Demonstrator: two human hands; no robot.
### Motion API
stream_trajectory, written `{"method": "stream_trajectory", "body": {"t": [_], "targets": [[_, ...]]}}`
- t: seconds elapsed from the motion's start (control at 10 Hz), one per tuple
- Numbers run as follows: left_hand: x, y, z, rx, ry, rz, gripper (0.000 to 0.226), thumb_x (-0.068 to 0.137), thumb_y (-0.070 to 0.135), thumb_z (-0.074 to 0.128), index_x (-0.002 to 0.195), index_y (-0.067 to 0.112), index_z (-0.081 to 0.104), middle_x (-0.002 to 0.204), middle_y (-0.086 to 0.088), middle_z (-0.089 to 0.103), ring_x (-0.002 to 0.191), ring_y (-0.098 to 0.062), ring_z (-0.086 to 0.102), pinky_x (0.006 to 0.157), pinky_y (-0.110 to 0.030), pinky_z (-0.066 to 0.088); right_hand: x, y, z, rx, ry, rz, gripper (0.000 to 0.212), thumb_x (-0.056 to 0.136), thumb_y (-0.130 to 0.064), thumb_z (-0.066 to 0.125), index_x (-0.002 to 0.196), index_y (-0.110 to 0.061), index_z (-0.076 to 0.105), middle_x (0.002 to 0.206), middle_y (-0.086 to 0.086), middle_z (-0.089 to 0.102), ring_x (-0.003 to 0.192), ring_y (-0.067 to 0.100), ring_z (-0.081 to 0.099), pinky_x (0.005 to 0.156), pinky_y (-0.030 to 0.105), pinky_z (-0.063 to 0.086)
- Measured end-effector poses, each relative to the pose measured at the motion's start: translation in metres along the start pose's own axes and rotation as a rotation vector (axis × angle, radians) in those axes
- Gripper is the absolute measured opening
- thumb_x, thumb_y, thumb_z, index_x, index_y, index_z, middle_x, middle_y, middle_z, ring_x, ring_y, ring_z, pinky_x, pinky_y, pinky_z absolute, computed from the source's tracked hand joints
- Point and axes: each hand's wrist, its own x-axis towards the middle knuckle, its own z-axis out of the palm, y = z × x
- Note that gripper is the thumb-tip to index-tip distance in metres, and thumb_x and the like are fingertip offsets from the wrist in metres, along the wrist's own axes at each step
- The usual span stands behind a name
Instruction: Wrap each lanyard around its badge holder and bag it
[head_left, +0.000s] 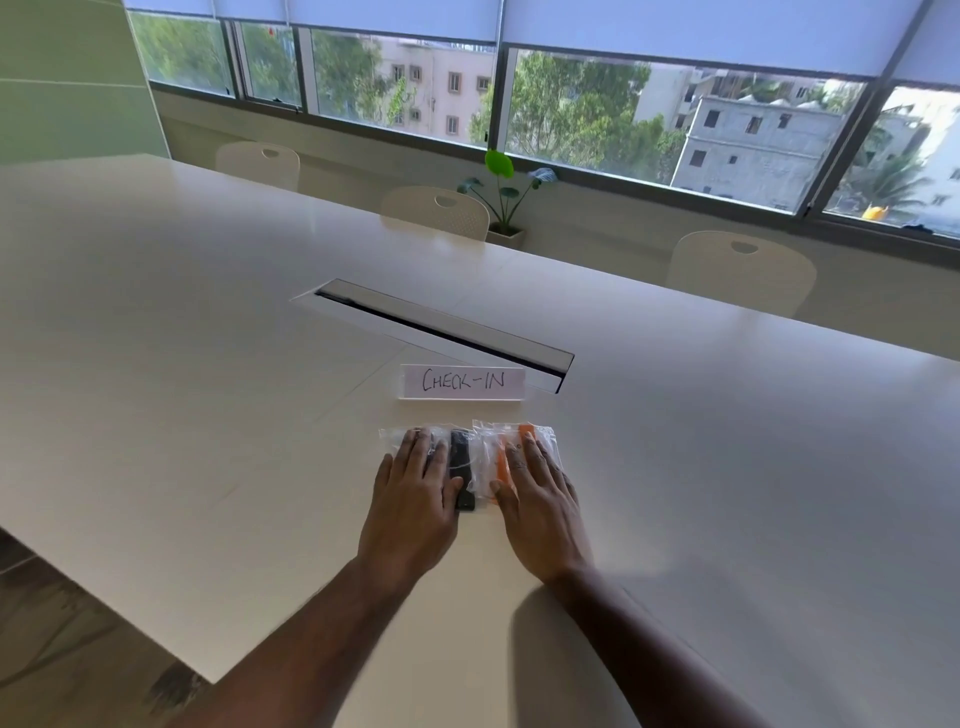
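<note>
Two clear plastic bags lie side by side on the white table (208, 364). The left bag (460, 457) holds a badge holder wrapped in a black lanyard. The right bag (540, 436) holds one wrapped in an orange lanyard. My left hand (415, 499) rests flat on the left bag, fingers spread. My right hand (540, 504) lies flat on the right bag, covering most of it. Neither hand grips anything.
A small stand-up sign reading CHECK-IN (462, 382) stands just beyond the bags. Behind it is a long cable slot (441, 327) set in the table. Three white chairs (743, 270) and a potted plant (504, 197) line the far side under the windows.
</note>
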Motion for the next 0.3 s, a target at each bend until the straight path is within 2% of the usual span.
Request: {"method": "stream_trajectory", "body": {"t": [0.3], "targets": [[-0.0021, 0.0107, -0.0088, 0.046, -0.027, -0.030, 0.062, 0.103, 0.049, 0.014, 0.160, 0.025, 0.016, 0.170, 0.002, 0.009, 0.156, -0.016, -0.005, 0.126, -0.050, 0.003, -0.0008, -0.0004, -0.0029, 0.004, -0.014, -0.035, 0.064, 0.102, -0.057, 0.019, 0.158, -0.026, 0.020, 0.168, -0.001, 0.012, 0.156, 0.017, 0.005, 0.125, 0.043, 0.020]]}}
